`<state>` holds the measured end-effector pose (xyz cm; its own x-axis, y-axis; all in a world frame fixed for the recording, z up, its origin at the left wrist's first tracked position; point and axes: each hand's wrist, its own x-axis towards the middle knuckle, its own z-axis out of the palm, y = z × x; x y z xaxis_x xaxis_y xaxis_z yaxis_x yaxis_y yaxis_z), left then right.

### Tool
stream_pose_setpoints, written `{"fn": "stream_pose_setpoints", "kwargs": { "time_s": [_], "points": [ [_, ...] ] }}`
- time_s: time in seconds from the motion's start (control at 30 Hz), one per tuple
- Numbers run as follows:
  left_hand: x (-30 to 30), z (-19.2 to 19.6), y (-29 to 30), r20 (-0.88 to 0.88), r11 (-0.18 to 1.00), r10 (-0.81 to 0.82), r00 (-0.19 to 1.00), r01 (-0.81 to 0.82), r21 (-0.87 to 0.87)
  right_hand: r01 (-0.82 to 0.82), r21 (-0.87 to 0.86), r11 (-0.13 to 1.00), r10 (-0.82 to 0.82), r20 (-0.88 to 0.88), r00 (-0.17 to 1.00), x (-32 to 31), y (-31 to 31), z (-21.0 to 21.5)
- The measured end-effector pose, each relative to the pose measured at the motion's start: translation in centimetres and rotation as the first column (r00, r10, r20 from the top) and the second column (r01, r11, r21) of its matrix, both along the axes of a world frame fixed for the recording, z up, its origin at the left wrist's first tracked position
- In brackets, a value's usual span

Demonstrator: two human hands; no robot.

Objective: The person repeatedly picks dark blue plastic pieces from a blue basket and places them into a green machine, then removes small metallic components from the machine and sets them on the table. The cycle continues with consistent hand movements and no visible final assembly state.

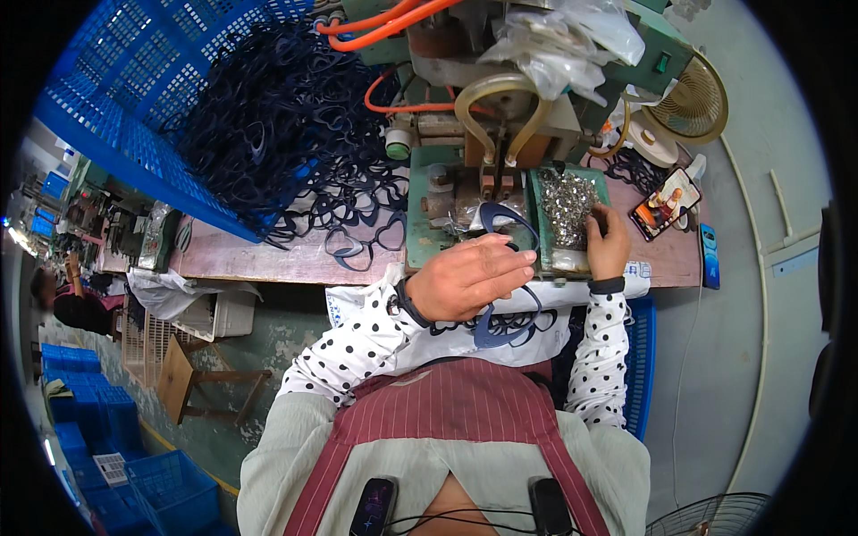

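Observation:
My left hand (pixel 469 279) is closed around a dark blue plastic eyeglass frame (pixel 509 335), whose two rims stick out above and below the fingers. The upper rim lies just in front of the machine's metal tips (pixel 497 185). My right hand (pixel 609 241) is at the right edge of a green-edged tray (pixel 534 201) of small shiny metal parts (pixel 567 207). Its thumb and fingertips are pressed together over the parts; whatever they pinch is too small to make out. More dark frames (pixel 444 325) lie on the white sheet below my left hand.
A tilted blue crate (pixel 116 116) spills dark frames (pixel 295 116) onto the table (pixel 223 255) at left. The green machine (pixel 429 241) with orange hoses (pixel 393 25) stands ahead. A phone (pixel 666 204) and a fan (pixel 693 98) are at right. A wooden stool (pixel 183 380) stands lower left.

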<state>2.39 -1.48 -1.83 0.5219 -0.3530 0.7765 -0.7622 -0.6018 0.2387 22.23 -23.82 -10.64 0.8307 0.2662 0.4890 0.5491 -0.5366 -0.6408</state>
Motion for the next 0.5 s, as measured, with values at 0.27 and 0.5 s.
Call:
{"fn": "stream_pose_setpoints", "kwargs": {
  "time_s": [0.27, 0.5],
  "points": [
    [-0.4, -0.2, -0.7, -0.005, 0.998, 0.068, 0.998, -0.068, -0.012, 0.089, -0.480, 0.873, -0.084, 0.032, 0.996, -0.4, 0.1, -0.6],
    [-4.5, -3.1, 0.6, 0.045, 0.921, 0.387, 0.921, -0.384, -0.056, 0.058, -0.030, 0.998, -0.060, -0.047, 0.997, -0.1, 1.2, -0.4]
  ]
}}
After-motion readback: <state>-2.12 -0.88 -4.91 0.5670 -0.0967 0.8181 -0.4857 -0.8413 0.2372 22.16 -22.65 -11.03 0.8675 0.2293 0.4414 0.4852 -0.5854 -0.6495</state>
